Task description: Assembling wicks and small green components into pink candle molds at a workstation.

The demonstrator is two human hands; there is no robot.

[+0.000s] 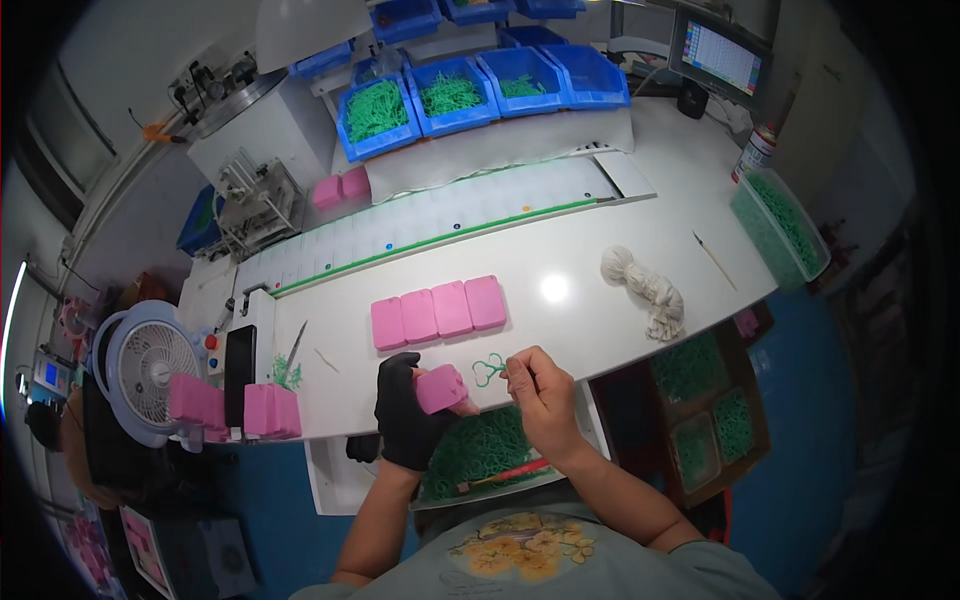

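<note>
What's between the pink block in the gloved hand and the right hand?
A thin green looped piece, pinched by the right hand, shows there in the head view.

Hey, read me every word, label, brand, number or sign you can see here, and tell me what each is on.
Nothing is legible enough to quote.
Monitor: coloured table, too small to read.
Spray can: printed label, too small and blurred.
Small blue-lit screen, far left: too small.
Shirt: flower print, faint marks beside it, unreadable.
Pink block in the left hand: no text can be made out.
</note>
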